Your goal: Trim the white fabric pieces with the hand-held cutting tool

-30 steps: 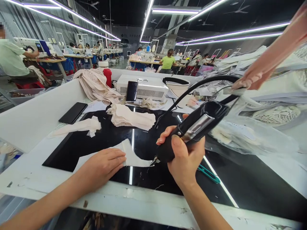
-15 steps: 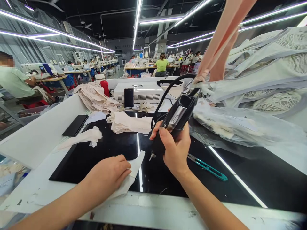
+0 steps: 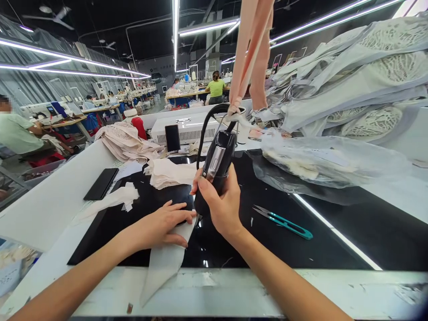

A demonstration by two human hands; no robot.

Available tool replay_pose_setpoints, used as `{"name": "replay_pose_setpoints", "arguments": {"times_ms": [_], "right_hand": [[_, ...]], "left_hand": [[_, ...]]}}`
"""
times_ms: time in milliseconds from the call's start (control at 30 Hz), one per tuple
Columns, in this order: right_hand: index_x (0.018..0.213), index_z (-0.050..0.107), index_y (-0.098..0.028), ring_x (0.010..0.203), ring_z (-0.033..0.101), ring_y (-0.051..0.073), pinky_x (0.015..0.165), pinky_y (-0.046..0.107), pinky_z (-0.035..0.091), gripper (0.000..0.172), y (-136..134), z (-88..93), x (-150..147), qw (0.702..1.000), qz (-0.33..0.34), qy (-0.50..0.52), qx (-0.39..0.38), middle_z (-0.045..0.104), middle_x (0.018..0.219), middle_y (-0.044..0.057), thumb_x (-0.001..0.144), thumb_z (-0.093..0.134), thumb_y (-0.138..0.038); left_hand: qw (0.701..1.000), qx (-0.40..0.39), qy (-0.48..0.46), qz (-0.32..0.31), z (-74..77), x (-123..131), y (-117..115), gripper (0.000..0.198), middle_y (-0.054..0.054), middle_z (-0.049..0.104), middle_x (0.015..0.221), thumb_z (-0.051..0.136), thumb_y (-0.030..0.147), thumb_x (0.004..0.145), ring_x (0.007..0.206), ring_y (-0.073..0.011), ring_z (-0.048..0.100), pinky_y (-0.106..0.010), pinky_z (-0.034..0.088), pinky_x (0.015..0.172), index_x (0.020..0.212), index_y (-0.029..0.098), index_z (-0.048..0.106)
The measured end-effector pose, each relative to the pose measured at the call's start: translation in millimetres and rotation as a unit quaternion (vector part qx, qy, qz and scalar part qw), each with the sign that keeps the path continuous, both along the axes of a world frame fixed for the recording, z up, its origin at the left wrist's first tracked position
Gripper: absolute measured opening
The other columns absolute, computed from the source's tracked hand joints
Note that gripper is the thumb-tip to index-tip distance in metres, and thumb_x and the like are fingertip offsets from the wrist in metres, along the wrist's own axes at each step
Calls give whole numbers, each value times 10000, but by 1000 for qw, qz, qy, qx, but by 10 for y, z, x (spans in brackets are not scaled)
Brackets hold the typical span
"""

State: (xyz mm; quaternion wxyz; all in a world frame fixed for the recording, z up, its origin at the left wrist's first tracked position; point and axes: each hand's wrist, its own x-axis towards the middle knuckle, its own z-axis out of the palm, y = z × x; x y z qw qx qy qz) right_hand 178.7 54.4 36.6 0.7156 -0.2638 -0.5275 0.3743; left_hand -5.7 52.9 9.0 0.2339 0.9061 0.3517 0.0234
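In my right hand (image 3: 222,203) is a black corded hand-held power tool (image 3: 217,156) with a silver lever on its side. Its lower metal tip points down at the end of a white cloth piece (image 3: 165,263). My left hand (image 3: 163,225) lies on that cloth with fingers spread, pressing it to the black board (image 3: 274,249). The cloth's lower part hangs over the board's front edge. Pink fabric strips (image 3: 247,53) tied to the tool's top hold it from above. To the right lie teal thread snips (image 3: 287,225).
Behind my hands is a stack of cream cloth pieces (image 3: 174,173). A black phone (image 3: 101,183) and a cloth scrap (image 3: 117,198) lie left. A white vented box (image 3: 187,127) stands at the back. Plastic bags (image 3: 331,158) and piled lace garments (image 3: 351,93) fill the right.
The power tool has moved down and left to the cloth's tip. My left hand has gone from curled fingers to spread ones on the cloth. The view has shifted slightly.
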Motion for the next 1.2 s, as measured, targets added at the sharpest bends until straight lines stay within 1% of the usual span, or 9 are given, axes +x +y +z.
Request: {"name": "replay_pose_setpoints", "arguments": {"times_ms": [67, 200, 300, 467, 567, 733, 900, 1033, 1200], "right_hand": [[941, 513, -262, 604, 570, 120, 574, 283, 516, 239, 6, -2, -32, 1000, -5, -2, -7, 594, 763, -56, 836, 718, -328], [933, 519, -259, 611, 553, 128, 586, 303, 503, 246, 16, -14, -82, 1000, -9, -12, -20, 578, 758, -55, 816, 711, -358], [923, 515, -258, 605, 550, 128, 587, 308, 501, 238, 13, -25, -98, 1000, -11, -19, -22, 578, 751, -55, 820, 707, -354], [952, 528, -260, 618, 552, 135, 589, 314, 506, 223, 3, -40, -95, 999, -6, -29, -20, 572, 757, -49, 830, 693, -347], [973, 536, -260, 611, 561, 131, 590, 308, 516, 217, -10, -47, -94, 999, -3, -29, -22, 571, 756, -51, 842, 692, -335], [963, 535, -257, 601, 586, 122, 574, 290, 526, 247, -66, -71, -113, 999, 21, -3, -30, 607, 780, -51, 840, 723, -361], [996, 580, -251, 645, 567, 125, 607, 296, 518, 252, -105, -79, -127, 999, 15, -20, -32, 599, 796, -44, 835, 725, -379], [1004, 588, -252, 679, 592, 133, 648, 313, 544, 249, -133, -82, -137, 999, 23, -7, -35, 619, 822, -37, 843, 724, -383], [1026, 590, -265, 703, 630, 142, 700, 334, 582, 259, -207, -105, -161, 998, 46, 4, -34, 639, 832, -43, 838, 744, -356]], "left_hand": [[1000, 6, -1, 2, -17, -31, -6, 353, -84, 639, 1405, 799, 310, 922, 1542, -320, 366, -636, 183, 1280, 1207, 228, 607], [1000, 14, -3, 7, -27, -55, -17, 355, -68, 648, 1359, 796, 346, 924, 1466, -324, 471, -642, 204, 1268, 1195, 238, 594], [1000, 16, -2, 7, -23, -50, -18, 365, -61, 647, 1343, 804, 348, 917, 1444, -322, 495, -640, 202, 1269, 1186, 242, 582], [1000, 13, -16, 10, -22, -44, -13, 373, -58, 659, 1334, 814, 351, 907, 1450, -326, 489, -646, 197, 1270, 1199, 253, 604], [1000, 9, -18, 12, -25, -46, -11, 378, -65, 647, 1371, 820, 355, 900, 1462, -329, 476, -651, 195, 1271, 1202, 251, 619], [1000, 4, -19, 12, -21, -43, -9, 367, -84, 632, 1401, 815, 372, 902, 1493, -332, 438, -660, 184, 1272, 1194, 242, 634], [1000, -11, -26, 11, -3, -30, -9, 396, -85, 654, 1373, 820, 359, 900, 1519, -320, 402, -673, 144, 1276, 1234, 251, 636], [999, -18, -42, 6, -10, -40, 5, 445, -89, 618, 1453, 852, 354, 868, 1537, -338, 370, -678, 124, 1278, 1257, 260, 659], [998, 6, -66, -11, -20, -53, 15, 530, -97, 557, 1531, 875, 355, 841, 1570, -333, 298, -647, 185, 1283, 1310, 259, 647]]}}
